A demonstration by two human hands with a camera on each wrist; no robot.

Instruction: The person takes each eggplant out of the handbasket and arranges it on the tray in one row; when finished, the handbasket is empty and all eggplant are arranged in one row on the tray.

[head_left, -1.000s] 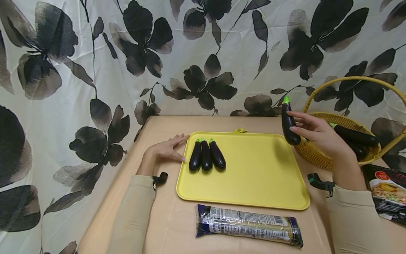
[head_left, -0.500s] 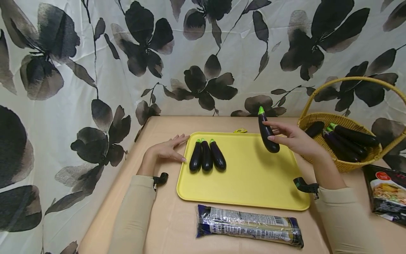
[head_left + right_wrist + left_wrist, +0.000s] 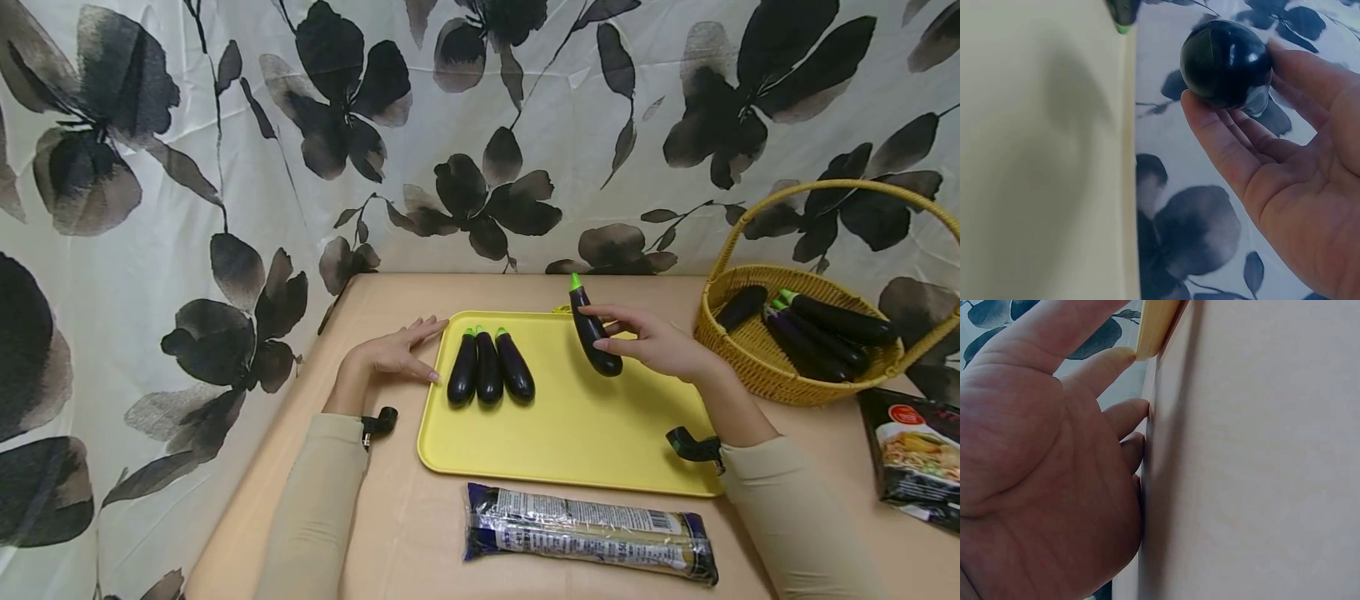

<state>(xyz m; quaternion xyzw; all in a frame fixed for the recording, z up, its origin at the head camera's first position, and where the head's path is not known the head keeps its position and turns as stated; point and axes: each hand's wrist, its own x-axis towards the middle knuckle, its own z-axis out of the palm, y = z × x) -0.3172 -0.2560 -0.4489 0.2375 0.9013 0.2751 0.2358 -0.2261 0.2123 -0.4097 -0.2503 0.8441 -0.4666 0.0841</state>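
An eggplant (image 3: 592, 333), dark purple with a green stem, is pinched between the thumb and fingers of my right hand (image 3: 656, 342). It is held tilted above the yellow tray (image 3: 570, 442), stem pointing up and away. In the right wrist view the rounded end of that eggplant (image 3: 1225, 62) faces the camera. Three more eggplants (image 3: 489, 367) lie side by side at the tray's left end. My left hand (image 3: 390, 350) rests at the tray's left edge with its fingers extended. The left wrist view shows the open palm (image 3: 1054, 462), fingertips touching the tray edge (image 3: 1157, 328) and table.
A yellow wicker basket (image 3: 742, 367) with several eggplants (image 3: 840, 321) stands at the right. In front of the tray lies a clear and blue pack of what looks like spaghetti (image 3: 588, 533). A black food package (image 3: 915, 454) sits at the right edge. A floral cloth (image 3: 480, 100) hangs behind.
My right hand has carried the eggplant leftward from beside the basket to over the middle of the tray, and somewhat lower. The left hand has stayed at the tray's edge.
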